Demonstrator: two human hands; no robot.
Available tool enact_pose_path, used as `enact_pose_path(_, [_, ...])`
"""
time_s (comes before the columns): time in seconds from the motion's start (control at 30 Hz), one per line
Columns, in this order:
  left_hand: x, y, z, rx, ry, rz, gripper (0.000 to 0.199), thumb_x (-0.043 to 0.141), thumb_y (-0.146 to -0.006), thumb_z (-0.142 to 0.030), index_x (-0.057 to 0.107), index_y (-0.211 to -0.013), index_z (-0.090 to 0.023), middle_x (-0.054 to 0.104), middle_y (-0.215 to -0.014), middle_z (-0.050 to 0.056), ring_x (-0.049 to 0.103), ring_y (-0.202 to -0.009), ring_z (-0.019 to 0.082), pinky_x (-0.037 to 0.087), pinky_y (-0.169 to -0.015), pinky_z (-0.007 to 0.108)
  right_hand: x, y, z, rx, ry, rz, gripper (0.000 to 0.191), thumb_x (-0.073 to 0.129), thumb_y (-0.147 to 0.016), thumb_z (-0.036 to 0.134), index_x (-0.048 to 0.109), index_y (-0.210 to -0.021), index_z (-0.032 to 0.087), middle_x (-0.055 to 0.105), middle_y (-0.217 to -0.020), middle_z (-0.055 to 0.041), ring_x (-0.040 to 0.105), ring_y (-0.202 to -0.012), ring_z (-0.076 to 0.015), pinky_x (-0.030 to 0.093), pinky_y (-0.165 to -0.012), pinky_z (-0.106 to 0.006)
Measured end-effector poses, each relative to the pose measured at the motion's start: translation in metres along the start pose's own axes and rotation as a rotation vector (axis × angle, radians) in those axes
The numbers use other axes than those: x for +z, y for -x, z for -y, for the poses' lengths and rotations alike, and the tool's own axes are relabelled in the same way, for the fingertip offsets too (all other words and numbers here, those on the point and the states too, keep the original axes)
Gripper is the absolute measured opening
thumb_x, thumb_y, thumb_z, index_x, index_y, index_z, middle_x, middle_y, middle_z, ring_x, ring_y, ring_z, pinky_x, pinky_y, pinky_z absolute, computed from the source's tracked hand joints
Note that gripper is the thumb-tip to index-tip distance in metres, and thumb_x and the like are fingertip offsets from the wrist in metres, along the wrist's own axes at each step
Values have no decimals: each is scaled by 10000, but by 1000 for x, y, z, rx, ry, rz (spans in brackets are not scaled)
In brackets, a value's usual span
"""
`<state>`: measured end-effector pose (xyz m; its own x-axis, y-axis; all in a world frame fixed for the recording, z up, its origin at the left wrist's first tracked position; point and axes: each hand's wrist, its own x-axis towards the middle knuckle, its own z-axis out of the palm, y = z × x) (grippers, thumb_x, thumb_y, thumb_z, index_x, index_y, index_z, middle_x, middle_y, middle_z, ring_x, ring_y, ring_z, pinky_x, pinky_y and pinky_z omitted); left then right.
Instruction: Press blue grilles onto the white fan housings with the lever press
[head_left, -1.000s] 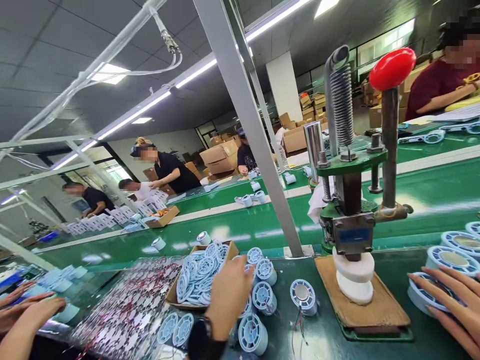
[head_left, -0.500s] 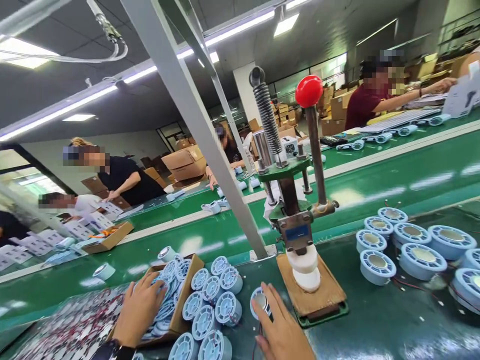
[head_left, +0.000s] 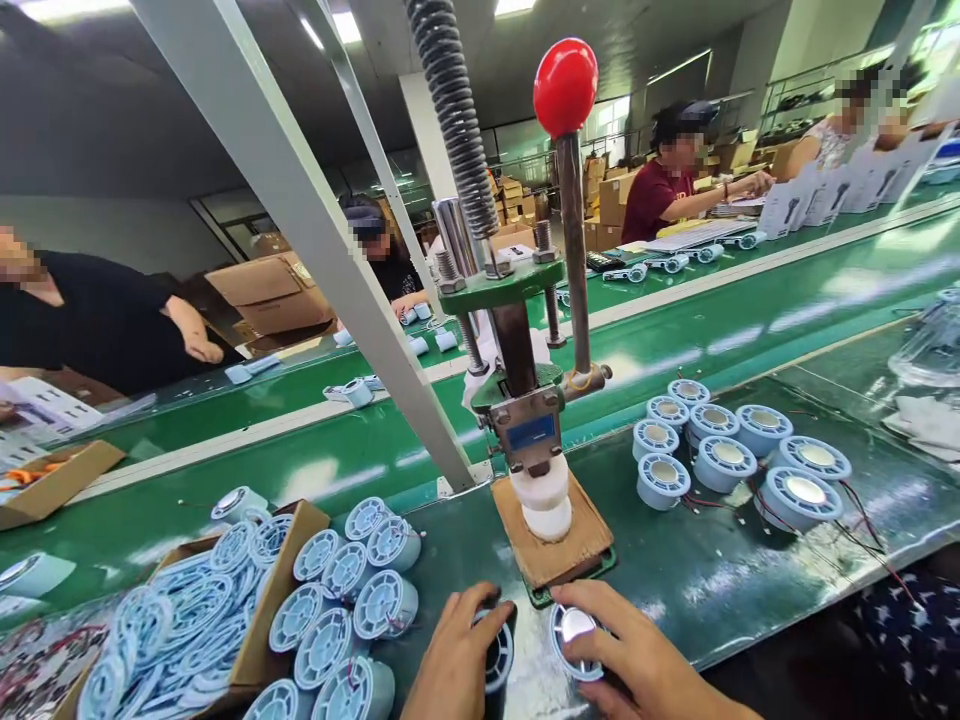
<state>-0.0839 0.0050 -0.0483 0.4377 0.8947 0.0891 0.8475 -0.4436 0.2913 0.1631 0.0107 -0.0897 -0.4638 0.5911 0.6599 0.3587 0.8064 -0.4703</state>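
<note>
My left hand [head_left: 459,655] is closed around a light-blue round part [head_left: 507,662] with a dark middle; the fingers cover much of it. Close by, my right hand [head_left: 637,650] grips a light-blue round housing [head_left: 562,655] with a silver disc in its face. Both hands are just in front of a hand press [head_left: 531,432] with a red-knobbed lever. Its white round pads [head_left: 546,505] sit over a brown base board. Left of my hands stand several light-blue spoked housings [head_left: 386,603], beside a cardboard box of light-blue rings [head_left: 251,640].
Several housings with silver discs and wires [head_left: 725,462] stand to the right on the bench. A grey slanted post [head_left: 322,230] rises behind the box. Beyond runs a green conveyor [head_left: 675,345], with co-workers on its far side. Clear plastic [head_left: 930,345] lies far right.
My left hand has left the box of rings and come beside my right hand, now holding a round part. My right hand has closed on the disc-faced housing. The view has swung right.
</note>
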Motion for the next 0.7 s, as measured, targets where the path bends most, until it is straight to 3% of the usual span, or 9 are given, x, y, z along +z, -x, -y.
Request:
enact_pose_path(0.1, [20,3,3,-96,-81,-185,481,405,-922,-170,552,-1363,-295,522,-1449,119,515,-1321,273,517,-1019,461,-9,5,-3,0,38,-25,192,541,-842,145,574,-1020,208,586,-1269,-122,572,-1182,-195,523,-951,-292])
enact_pose_path(0.23, [43,20,7,-273,-79,-389,480,542,-893,-329,559,-1360,-220,544,-1415,154,515,-1297,360,488,-1017,589,-5,13,0,48,111,-122,355,557,-811,144,547,-1163,191,592,-1274,-134,592,-1179,-193,534,-943,-268])
enact_pose_path(0.33, [43,24,0,-353,130,-366,483,588,-870,-384,577,-1327,-230,647,-1301,120,597,-1211,330,512,-1012,543,7,10,9,156,153,-176,529,571,-764,151,483,-1286,160,601,-1271,-142,613,-1171,-202,544,-937,-259])
enact_pose_path(0.47, [23,19,-28,-343,632,-346,784,583,-858,-391,196,-1534,-299,655,-1312,65,651,-1160,246,541,-997,400,37,0,25,208,89,-224,716,541,-638,135,414,-1343,156,665,-1177,-110,679,-1056,-213,577,-883,-261])
enact_pose_path(0.53, [15,17,-42,-267,629,-324,857,608,-818,-329,151,-1542,-341,634,-1346,33,628,-1197,248,517,-1027,390,54,-3,29,230,48,-219,790,535,-622,135,362,-1393,149,650,-1223,-118,676,-1071,-220,580,-887,-269])
enact_pose_path(0.6, [13,17,-51,-236,487,-331,864,617,-778,-228,213,-1525,-383,628,-1352,-1,600,-1230,250,490,-1056,386,65,-4,30,265,2,-212,836,542,-645,139,302,-1445,149,624,-1273,-116,660,-1110,-211,570,-913,-262])
enact_pose_path(0.7, [16,18,-55,-213,382,-371,899,594,-740,-130,232,-1514,-411,618,-1361,-25,581,-1250,238,474,-1068,358,71,1,28,280,-54,-190,879,566,-678,157,235,-1492,173,613,-1298,-91,643,-1145,-197,555,-948,-256])
